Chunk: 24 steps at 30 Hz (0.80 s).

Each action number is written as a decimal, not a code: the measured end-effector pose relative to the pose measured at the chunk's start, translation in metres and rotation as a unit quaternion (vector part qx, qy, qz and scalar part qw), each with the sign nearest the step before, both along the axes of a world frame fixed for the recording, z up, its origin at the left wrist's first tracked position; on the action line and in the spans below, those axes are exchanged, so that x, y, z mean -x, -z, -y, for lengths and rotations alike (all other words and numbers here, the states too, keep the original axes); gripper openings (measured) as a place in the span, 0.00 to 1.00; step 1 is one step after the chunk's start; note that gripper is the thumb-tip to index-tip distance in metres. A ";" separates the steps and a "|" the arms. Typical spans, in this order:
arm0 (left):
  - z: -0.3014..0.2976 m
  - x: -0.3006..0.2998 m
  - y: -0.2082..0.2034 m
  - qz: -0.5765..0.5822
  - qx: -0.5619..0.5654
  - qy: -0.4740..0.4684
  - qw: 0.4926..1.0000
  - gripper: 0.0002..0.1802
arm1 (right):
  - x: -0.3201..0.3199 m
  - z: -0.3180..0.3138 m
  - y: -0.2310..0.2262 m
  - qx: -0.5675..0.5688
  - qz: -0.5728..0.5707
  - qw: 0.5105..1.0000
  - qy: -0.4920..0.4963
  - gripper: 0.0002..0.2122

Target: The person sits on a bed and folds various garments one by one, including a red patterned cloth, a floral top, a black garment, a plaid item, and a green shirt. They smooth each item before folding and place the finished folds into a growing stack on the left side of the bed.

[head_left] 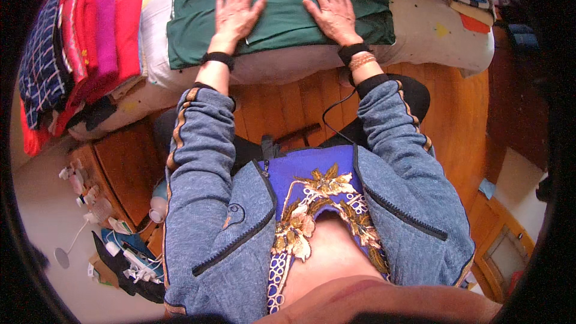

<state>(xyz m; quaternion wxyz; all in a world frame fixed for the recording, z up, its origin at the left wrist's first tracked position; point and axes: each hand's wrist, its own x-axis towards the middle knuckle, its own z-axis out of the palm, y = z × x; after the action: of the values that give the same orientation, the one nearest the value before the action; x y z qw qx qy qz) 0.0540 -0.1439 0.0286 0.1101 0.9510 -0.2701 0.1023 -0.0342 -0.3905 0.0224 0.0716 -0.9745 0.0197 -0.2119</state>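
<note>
A dark green cloth (281, 15), folded into a long flat strip, lies across the white bedding in front of me. My left hand (236, 11) rests flat on its left half, fingers stretched and a little apart. On the right half my right hand (332, 12) lies palm down, fingers spread. Neither hand grips anything. Both wrists wear black bands, and the right one also has a beaded bracelet (362, 60).
At the left of the white bed (420, 30) stand stacks of red, magenta and checked folded clothes (105, 33). More folded clothes (474, 0) lie at the far right. A wooden cabinet (129, 168), power strip (135, 258) and cables are at lower left.
</note>
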 end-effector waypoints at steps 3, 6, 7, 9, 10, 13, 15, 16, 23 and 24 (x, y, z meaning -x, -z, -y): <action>-0.029 -0.022 0.005 -0.020 0.009 0.013 1.000 0.35 | 0.009 0.038 0.003 0.009 -0.027 1.000 0.008 0.25; -0.055 -0.044 -0.004 -0.034 -0.071 -0.031 0.996 0.36 | 0.005 0.070 -0.015 -0.189 -0.044 0.980 -0.054 0.24; -0.069 -0.052 -0.009 -0.043 -0.076 -0.094 0.992 0.36 | 0.004 0.081 -0.023 -0.107 0.004 0.994 0.002 0.22; -0.105 -0.061 -0.014 -0.004 -0.031 -0.160 0.987 0.35 | 0.001 0.098 -0.032 0.081 0.079 0.990 0.086 0.18; -0.119 -0.065 -0.012 0.007 -0.022 -0.215 0.976 0.34 | -0.002 0.106 -0.034 0.136 0.164 0.973 0.086 0.15; -0.147 -0.081 -0.004 -0.047 -0.038 -0.187 0.981 0.34 | -0.006 0.121 -0.033 0.155 0.036 0.975 0.156 0.19; -0.162 -0.088 -0.003 -0.081 -0.007 -0.198 0.977 0.32 | -0.010 0.133 -0.033 -0.012 -0.033 0.985 0.168 0.18; -0.166 -0.089 -0.002 -0.103 0.019 -0.177 0.979 0.31 | -0.012 0.138 -0.032 -0.102 -0.054 0.979 0.171 0.17; -0.175 -0.085 0.005 -0.104 0.035 -0.255 0.961 0.31 | -0.007 0.161 -0.012 -0.085 -0.015 0.964 0.252 0.15; -0.179 -0.085 0.007 -0.112 0.095 -0.253 0.956 0.32 | -0.009 0.159 -0.012 -0.105 -0.043 0.957 0.265 0.15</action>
<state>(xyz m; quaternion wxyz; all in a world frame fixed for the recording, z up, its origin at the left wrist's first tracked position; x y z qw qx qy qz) 0.1394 0.0348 0.0220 0.1996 0.9789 0.0045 0.0446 -0.0248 -0.5492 0.0340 0.1142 -0.9294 0.3027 -0.1778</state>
